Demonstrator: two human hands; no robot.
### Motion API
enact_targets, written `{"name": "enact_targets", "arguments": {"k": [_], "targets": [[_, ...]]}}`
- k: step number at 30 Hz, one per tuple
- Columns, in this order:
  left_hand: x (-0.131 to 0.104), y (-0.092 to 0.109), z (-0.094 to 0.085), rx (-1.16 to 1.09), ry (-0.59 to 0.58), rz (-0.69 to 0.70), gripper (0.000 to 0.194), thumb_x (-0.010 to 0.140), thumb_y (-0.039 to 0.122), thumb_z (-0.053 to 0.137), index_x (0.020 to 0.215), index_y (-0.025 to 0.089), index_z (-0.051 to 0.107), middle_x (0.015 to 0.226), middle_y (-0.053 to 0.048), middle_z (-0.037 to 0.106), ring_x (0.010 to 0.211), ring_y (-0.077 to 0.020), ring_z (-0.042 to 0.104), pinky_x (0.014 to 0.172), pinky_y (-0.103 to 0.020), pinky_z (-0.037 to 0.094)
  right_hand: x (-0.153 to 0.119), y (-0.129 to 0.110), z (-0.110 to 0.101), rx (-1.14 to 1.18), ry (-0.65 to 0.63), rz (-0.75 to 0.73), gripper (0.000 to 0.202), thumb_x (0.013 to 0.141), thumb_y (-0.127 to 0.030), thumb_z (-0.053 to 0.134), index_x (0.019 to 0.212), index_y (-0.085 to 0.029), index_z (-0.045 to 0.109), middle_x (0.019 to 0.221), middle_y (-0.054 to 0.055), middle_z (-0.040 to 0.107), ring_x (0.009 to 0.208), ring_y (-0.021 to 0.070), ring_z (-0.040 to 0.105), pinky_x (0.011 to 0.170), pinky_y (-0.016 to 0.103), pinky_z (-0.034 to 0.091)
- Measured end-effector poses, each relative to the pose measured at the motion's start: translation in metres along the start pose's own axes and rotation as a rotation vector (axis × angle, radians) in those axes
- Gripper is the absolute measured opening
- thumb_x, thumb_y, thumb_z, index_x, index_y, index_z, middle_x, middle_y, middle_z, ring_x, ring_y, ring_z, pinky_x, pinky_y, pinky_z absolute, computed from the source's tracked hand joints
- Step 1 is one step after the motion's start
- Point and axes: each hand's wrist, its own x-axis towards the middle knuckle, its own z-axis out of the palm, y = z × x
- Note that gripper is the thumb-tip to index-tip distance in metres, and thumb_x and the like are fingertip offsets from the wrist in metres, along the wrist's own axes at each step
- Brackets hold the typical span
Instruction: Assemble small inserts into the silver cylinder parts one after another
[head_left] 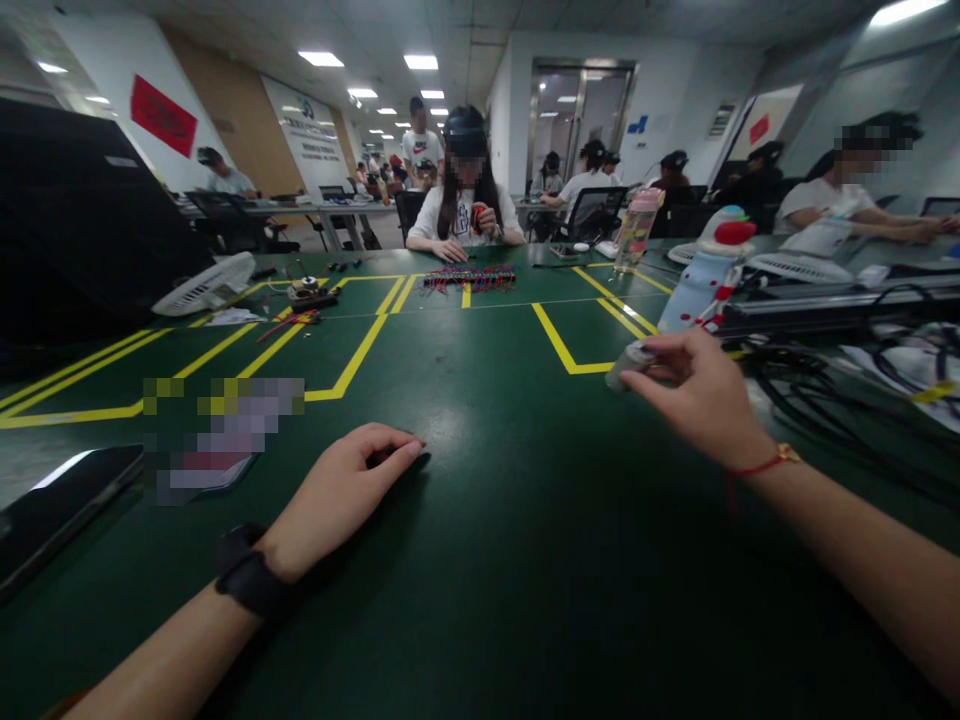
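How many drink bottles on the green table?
2. A blue bottle stands just beyond the right hand; a pink-lidded bottle stands farther back, to its left in view. More could be hidden behind the clutter at right.

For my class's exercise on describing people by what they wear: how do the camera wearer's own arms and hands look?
Both hands are ungloved. The left hand has a wide black watch-like band at its wrist; the right hand, a thin red cord bracelet with a gold-coloured charm.
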Motion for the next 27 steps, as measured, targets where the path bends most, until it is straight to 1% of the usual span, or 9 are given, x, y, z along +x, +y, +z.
{"name": "enact_targets", "arguments": {"k": [3, 6, 8, 11, 15, 18, 22, 25, 27], "targets": [[0.000, 0.001, 0.001, -0.008, -0.001, 0.009, 0.036, 0.082, 0.055, 0.049, 0.092, 0.028, 0.070, 0.101, -0.002, 0.069, 0.095, -0.0233, 0.061, 0.083, -0.034, 0.046, -0.030, -0.050, 0.027, 0.276, -0.221, -0.160, 0.032, 0.077, -0.032, 0.063, 0.104, -0.020, 0.052, 0.112, 0.006, 0.058, 0.100, 0.0158, 0.059, 0.086, 0.032, 0.052], [0.000, -0.001, 0.002, -0.001, 0.003, 0.011, 0.034, 0.082, 0.054, 0.049, 0.093, 0.029, 0.069, 0.100, 0.000, 0.069, 0.095, -0.0224, 0.061, 0.083, -0.034, 0.046, -0.051, -0.073, 0.044, 0.325, -0.376, -0.288, 0.029, 0.078, -0.025, 0.062, 0.104, -0.023, 0.052, 0.114, 0.005, 0.057, 0.106, 0.0157, 0.056, 0.092, 0.034, 0.050], [0.000, 0.000, 0.003, 0.009, 0.010, 0.018, 0.034, 0.083, 0.053, 0.049, 0.094, 0.028, 0.069, 0.100, -0.001, 0.068, 0.094, -0.0224, 0.061, 0.082, -0.034, 0.046, -0.058, -0.076, 0.049, 0.328, -0.421, -0.323, 0.030, 0.078, -0.022, 0.061, 0.106, -0.024, 0.051, 0.115, 0.004, 0.056, 0.107, 0.0155, 0.055, 0.094, 0.035, 0.048], [-0.001, 0.011, 0.007, 0.002, 0.043, 0.077, 0.033, 0.085, 0.049, 0.048, 0.098, 0.027, 0.069, 0.101, -0.002, 0.066, 0.092, -0.0216, 0.060, 0.081, -0.034, 0.046, -0.061, -0.072, 0.053, 0.361, -0.459, -0.287, 0.031, 0.079, -0.021, 0.059, 0.108, -0.024, 0.050, 0.117, 0.004, 0.054, 0.107, 0.0150, 0.055, 0.094, 0.034, 0.049], [-0.004, 0.039, 0.019, -0.078, 0.065, 0.287, 0.028, 0.088, 0.040, 0.049, 0.104, 0.027, 0.067, 0.105, -0.003, 0.062, 0.097, -0.0187, 0.057, 0.086, -0.032, 0.044, -0.062, -0.069, 0.057, 0.461, -0.482, -0.150, 0.047, 0.077, -0.023, 0.062, 0.118, -0.023, 0.041, 0.114, 0.006, 0.056, 0.102, 0.0141, 0.059, 0.088, 0.031, 0.053], [-0.005, 0.059, 0.032, -0.130, 0.050, 0.367, 0.026, 0.089, 0.036, 0.050, 0.106, 0.026, 0.067, 0.102, -0.003, 0.061, 0.096, -0.0169, 0.056, 0.086, -0.031, 0.044, -0.063, -0.068, 0.059, 0.484, -0.494, -0.134, 0.052, 0.075, -0.023, 0.065, 0.120, -0.022, 0.038, 0.110, 0.005, 0.058, 0.101, 0.0135, 0.060, 0.089, 0.030, 0.052], [-0.002, 0.073, 0.043, -0.202, 0.059, 0.373, 0.020, 0.087, 0.033, 0.054, 0.097, 0.025, 0.070, 0.096, -0.002, 0.061, 0.091, -0.0148, 0.057, 0.082, -0.028, 0.045, -0.063, -0.067, 0.060, 0.468, -0.505, -0.143, 0.047, 0.077, -0.024, 0.063, 0.118, -0.024, 0.039, 0.109, 0.003, 0.060, 0.099, 0.0115, 0.061, 0.087, 0.027, 0.052], [0.001, 0.075, 0.041, -0.252, 0.113, 0.350, 0.018, 0.086, 0.034, 0.056, 0.089, 0.024, 0.070, 0.093, -0.001, 0.061, 0.087, -0.0146, 0.058, 0.079, -0.028, 0.044, -0.063, -0.067, 0.059, 0.427, -0.506, -0.144, 0.050, 0.077, -0.026, 0.063, 0.121, -0.024, 0.040, 0.111, 0.003, 0.059, 0.099, 0.0116, 0.060, 0.088, 0.028, 0.052], [0.002, 0.071, 0.037, -0.265, 0.141, 0.323, 0.019, 0.085, 0.037, 0.057, 0.090, 0.024, 0.070, 0.092, -0.001, 0.062, 0.086, -0.0149, 0.058, 0.078, -0.029, 0.044, -0.063, -0.067, 0.059, 0.381, -0.490, -0.136, 0.053, 0.077, -0.027, 0.062, 0.125, -0.024, 0.040, 0.113, 0.003, 0.059, 0.099, 0.0116, 0.060, 0.089, 0.028, 0.051]]}}
